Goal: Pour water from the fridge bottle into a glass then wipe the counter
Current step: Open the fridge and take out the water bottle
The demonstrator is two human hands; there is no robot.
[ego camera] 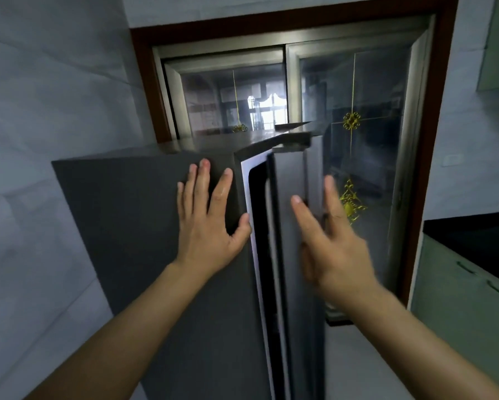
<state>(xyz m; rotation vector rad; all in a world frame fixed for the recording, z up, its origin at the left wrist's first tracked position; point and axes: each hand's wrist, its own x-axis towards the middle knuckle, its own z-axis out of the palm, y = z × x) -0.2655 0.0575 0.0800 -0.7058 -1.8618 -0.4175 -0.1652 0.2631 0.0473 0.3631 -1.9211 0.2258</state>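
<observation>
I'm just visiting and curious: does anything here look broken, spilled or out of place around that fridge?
Nothing stands out. The fridge door is only slightly ajar. The left hand lies flat on the fridge's side panel; the right hand, blurred, is open at the door's edge. No spill or damage shows on the dark counter.

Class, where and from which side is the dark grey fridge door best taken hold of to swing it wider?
Grip the dark grey fridge door along its free vertical edge, from the left, through the gap. The door stands slightly ajar, hinged at right.
</observation>
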